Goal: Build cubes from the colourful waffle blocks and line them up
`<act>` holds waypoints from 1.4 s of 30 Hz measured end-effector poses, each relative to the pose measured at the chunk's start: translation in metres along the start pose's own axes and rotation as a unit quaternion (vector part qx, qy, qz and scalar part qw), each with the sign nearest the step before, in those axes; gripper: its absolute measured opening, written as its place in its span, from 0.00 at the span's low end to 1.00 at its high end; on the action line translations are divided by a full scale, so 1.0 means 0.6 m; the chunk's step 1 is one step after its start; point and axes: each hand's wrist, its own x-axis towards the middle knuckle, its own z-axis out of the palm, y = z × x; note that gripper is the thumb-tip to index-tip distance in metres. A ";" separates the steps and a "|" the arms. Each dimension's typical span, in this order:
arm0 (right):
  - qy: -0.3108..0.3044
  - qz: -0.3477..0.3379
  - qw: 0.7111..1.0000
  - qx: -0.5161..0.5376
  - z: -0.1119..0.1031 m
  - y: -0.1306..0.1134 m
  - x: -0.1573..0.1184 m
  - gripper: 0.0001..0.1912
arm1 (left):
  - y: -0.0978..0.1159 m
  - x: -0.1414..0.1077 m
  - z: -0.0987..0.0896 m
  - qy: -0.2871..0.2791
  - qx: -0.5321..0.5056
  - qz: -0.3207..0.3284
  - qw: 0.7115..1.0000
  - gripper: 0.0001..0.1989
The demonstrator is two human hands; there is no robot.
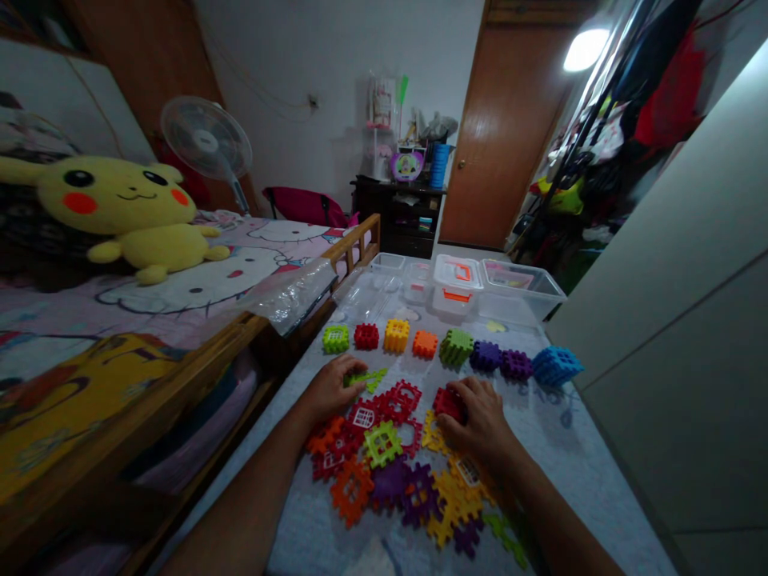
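Observation:
My left hand point(334, 387) holds a light green toothed piece point(370, 378) at the left of the pile, fingers closed on its edge. My right hand point(480, 410) is wrapped round a red piece or small stack point(447, 402) on the right side. Between and below the hands lies a loose pile of flat toothed pieces: red point(366, 417), green point(382, 444), orange point(351, 490), purple point(420, 494) and yellow point(459, 498). Behind them stands a row of stacks sorted by colour, among them yellow point(397, 335), green point(457, 348) and blue point(557, 366).
Clear plastic boxes, one lidded with orange clips point(457, 286), stand at the table's far end. A wooden bed rail point(180, 376) runs along the left, with a yellow plush toy point(150, 208) on the bed. A pale cabinet point(684, 320) is at the right.

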 end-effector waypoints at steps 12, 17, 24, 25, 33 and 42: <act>0.041 -0.017 0.996 0.080 0.001 -0.003 0.000 0.31 | 0.044 -0.002 0.003 0.064 0.049 0.065 0.995 0.13; 0.054 -0.104 0.979 0.167 -0.002 -0.023 -0.010 0.35 | 0.119 -0.010 0.008 -0.075 0.033 0.144 0.986 0.27; 0.031 -0.155 0.965 0.207 -0.007 -0.036 -0.022 0.41 | 0.147 -0.011 0.029 -0.161 0.069 0.156 0.972 0.29; 0.034 -0.154 0.965 0.207 -0.008 -0.037 -0.022 0.41 | 0.146 -0.012 0.030 -0.159 0.063 0.156 0.973 0.28; 0.057 -0.193 0.964 0.173 -0.007 -0.039 -0.020 0.42 | 0.167 -0.019 0.037 -0.133 0.075 0.150 0.977 0.22; 0.055 -0.196 0.965 0.165 -0.002 -0.039 -0.022 0.41 | 0.173 -0.021 0.047 -0.140 0.112 0.144 0.973 0.24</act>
